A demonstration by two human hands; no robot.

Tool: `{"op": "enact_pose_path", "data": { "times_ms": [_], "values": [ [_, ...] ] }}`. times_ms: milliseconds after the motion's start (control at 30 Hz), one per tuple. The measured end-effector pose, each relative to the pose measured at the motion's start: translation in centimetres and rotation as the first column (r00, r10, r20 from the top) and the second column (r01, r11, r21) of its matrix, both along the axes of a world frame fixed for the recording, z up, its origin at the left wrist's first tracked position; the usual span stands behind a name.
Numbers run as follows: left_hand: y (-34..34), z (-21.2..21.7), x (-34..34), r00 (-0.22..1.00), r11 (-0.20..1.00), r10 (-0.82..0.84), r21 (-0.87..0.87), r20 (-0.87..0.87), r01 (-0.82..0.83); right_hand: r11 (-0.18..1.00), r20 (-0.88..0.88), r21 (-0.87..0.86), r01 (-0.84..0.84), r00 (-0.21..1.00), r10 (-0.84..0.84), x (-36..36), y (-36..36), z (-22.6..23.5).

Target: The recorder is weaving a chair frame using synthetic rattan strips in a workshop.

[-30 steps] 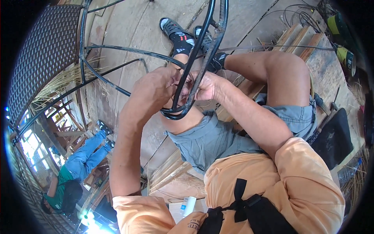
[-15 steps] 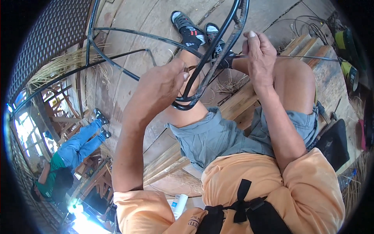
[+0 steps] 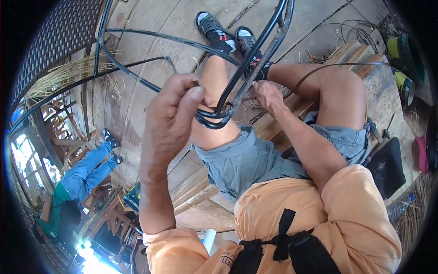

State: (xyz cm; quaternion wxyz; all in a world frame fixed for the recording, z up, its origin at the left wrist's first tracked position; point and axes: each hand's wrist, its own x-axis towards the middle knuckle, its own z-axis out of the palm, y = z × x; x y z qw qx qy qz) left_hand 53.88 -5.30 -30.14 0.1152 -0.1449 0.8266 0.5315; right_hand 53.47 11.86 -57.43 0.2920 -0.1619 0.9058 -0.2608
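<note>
A black metal tube frame point(image 3: 258, 49) reaches over my lap, its bent end point(image 3: 214, 122) above my thigh. Left of that bend, my left hand point(image 3: 175, 102) is raised with thumb and fingers pinched on a thin dark strip, whose short end barely shows at the fingertips. My right hand point(image 3: 270, 97) is closed just right of the tubes, its fingers pinched on the strip too. From there the dark strip point(image 3: 328, 65) arcs slackly over my right knee toward the right. Some of it appears to pass around the tubes at the bend; the exact path is hard to see.
Stacked wooden planks point(image 3: 351, 57) lie beside my right leg. A hammer point(image 3: 375, 130) and a dark flat panel point(image 3: 387, 166) rest at the right. Woven wicker point(image 3: 61, 41) stands upper left. A person in green point(image 3: 64, 208) works far left, near a bright glare.
My right hand has come down and left toward the tubes. My left hand has turned and shifted left. The strip, straight before, now sags in a curve over my knee.
</note>
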Motion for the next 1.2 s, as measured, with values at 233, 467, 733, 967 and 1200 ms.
{"op": "enact_pose_path", "data": {
  "times_ms": [233, 467, 733, 967, 1200],
  "values": [
    [-0.1, -1.3, 0.3, 0.999, 0.993, 0.027, 0.112, -0.034, -0.023, 0.874, 0.231, -0.457, 0.166, 0.971, -0.064, -2.5, -1.6, 7.0],
    [0.6, -1.7, 0.5, 0.995, 0.996, 0.086, 0.035, -0.048, -0.084, 0.737, 0.297, -0.673, 0.058, 0.934, 0.198, -2.1, -2.7, 8.8],
    [0.6, -1.5, 0.5, 0.985, 0.976, 0.165, 0.152, -0.043, -0.156, 0.883, 0.299, -0.365, 0.294, 0.935, -0.188, -0.7, -3.5, 5.2],
    [1.2, -1.5, 0.4, 0.980, 0.980, 0.196, 0.040, -0.020, -0.195, 0.902, 0.063, -0.421, 0.089, 0.996, -0.069, -1.3, -2.7, 4.3],
    [2.4, -2.9, -2.5, 0.988, 0.977, 0.080, -0.185, -0.135, -0.104, 0.965, 0.160, -0.139, 0.223, 0.967, -0.200, -1.5, 1.9, 8.4]
  ]
}}
